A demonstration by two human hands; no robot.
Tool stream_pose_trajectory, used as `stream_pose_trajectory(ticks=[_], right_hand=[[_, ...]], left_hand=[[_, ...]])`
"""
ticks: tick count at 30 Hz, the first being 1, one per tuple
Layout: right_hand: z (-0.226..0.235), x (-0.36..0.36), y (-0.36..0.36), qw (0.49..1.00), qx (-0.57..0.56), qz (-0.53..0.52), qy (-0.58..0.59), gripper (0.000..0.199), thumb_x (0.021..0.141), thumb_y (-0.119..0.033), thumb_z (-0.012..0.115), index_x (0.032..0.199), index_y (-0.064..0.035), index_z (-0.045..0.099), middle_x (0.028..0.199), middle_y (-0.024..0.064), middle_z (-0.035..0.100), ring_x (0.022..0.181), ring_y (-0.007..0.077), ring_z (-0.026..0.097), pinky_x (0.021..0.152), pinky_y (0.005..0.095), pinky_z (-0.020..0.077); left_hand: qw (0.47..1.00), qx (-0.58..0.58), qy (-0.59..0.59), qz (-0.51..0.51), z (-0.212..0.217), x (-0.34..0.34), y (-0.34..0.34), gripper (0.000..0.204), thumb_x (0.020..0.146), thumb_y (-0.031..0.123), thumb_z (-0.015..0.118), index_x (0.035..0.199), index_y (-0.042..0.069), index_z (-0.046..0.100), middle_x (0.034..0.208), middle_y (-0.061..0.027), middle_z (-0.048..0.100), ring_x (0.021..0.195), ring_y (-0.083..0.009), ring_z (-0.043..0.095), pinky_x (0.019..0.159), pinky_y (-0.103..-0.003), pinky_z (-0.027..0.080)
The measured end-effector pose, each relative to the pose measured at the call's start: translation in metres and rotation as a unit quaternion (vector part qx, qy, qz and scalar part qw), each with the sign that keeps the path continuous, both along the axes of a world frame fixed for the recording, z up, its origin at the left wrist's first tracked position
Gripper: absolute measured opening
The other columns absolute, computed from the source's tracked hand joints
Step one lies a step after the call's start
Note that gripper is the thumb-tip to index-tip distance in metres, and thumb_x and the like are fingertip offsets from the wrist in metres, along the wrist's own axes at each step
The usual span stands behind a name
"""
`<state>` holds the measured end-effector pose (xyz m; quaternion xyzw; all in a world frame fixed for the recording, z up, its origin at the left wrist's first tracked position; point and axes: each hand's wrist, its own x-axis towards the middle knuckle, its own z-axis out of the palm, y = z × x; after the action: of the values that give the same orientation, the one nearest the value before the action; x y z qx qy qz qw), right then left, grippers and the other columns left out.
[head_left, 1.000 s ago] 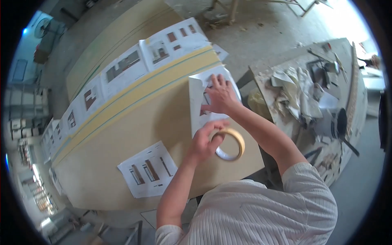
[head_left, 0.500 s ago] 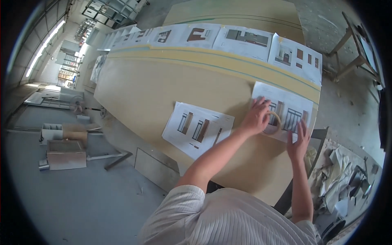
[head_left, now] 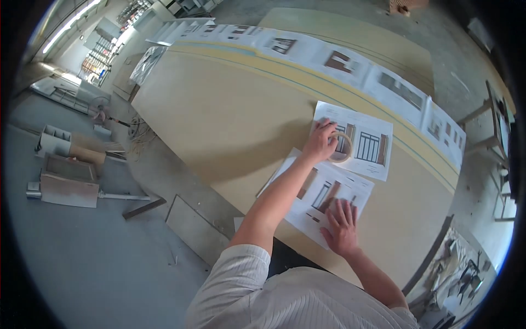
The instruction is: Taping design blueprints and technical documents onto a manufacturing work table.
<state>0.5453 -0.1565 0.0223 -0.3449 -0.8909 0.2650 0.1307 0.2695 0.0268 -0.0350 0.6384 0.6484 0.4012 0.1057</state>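
Observation:
My left hand (head_left: 319,141) is bent around the near side of a roll of tan tape (head_left: 348,152), its fingers pressing on the left part of a printed sheet (head_left: 377,127) with window-like drawings. The tape lies over that sheet. A second printed sheet (head_left: 305,215) sits just below, its upper edge overlapped by the first. My right hand (head_left: 343,231) rests flat on this lower sheet with fingers spread, holding nothing. My left forearm crosses the lower sheet and hides part of its left side.
Both sheets lie on a large tan board (head_left: 219,109). Along its far side run a yellow strip (head_left: 298,77) and a row of printed sheets (head_left: 342,63). Boxes (head_left: 68,183) stand on the floor at left. A wooden stand (head_left: 487,120) and a littered bench (head_left: 457,263) are at right.
My left hand, the tape and the upper sheet have moved left across the board, onto the lower sheet's edge. My right hand has gone from the upper sheet to the lower one. The view has turned.

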Motion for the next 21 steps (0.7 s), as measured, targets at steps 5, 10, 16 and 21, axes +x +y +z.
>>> stream_pose_trajectory(ticks=[5, 10, 16, 21], right_hand=[[0.001, -0.104, 0.005, 0.998, 0.04, 0.036, -0.036, 0.064, 0.086, -0.032, 0.081, 0.144, -0.0087, 0.066, 0.169, 0.0235, 0.041, 0.158, 0.0517, 0.031, 0.13, 0.0682, 0.017], [0.004, -0.236, 0.012, 0.996, 0.012, 0.077, -0.048, 0.061, 0.088, -0.033, 0.08, 0.143, -0.0096, 0.067, 0.17, 0.0232, 0.04, 0.158, 0.0507, 0.031, 0.131, 0.0655, 0.0174], [0.006, -0.371, 0.026, 0.997, 0.023, 0.062, -0.042, 0.054, 0.088, -0.03, 0.08, 0.137, -0.011, 0.07, 0.167, 0.021, 0.044, 0.158, 0.0472, 0.035, 0.13, 0.064, 0.0212], [-0.004, -0.456, 0.051, 0.998, 0.047, 0.041, -0.005, 0.047, 0.087, -0.025, 0.079, 0.131, -0.0099, 0.074, 0.164, 0.0182, 0.05, 0.156, 0.044, 0.039, 0.13, 0.0635, 0.0234]], left_hand=[[0.997, -0.054, -0.048, -0.011, 0.006, -0.163, -0.033, 0.043, 0.093, 0.015, 0.069, 0.134, 0.005, 0.071, 0.147, -0.0282, 0.061, 0.144, -0.0436, 0.051, 0.12, -0.049, 0.045], [0.987, -0.074, -0.12, 0.076, 0.005, -0.35, -0.082, 0.036, 0.094, 0.015, 0.063, 0.126, 0.0, 0.072, 0.135, -0.0217, 0.07, 0.136, -0.0412, 0.06, 0.127, -0.052, 0.034], [0.981, -0.148, -0.079, 0.1, 0.03, -0.509, -0.112, 0.036, 0.096, 0.014, 0.061, 0.13, 0.004, 0.069, 0.129, -0.0193, 0.07, 0.126, -0.0421, 0.065, 0.126, -0.055, 0.035], [0.984, -0.093, 0.014, 0.154, 0.033, -0.634, -0.129, 0.031, 0.1, 0.02, 0.065, 0.129, 0.008, 0.07, 0.127, -0.0152, 0.076, 0.119, -0.0379, 0.071, 0.11, -0.048, 0.052]])
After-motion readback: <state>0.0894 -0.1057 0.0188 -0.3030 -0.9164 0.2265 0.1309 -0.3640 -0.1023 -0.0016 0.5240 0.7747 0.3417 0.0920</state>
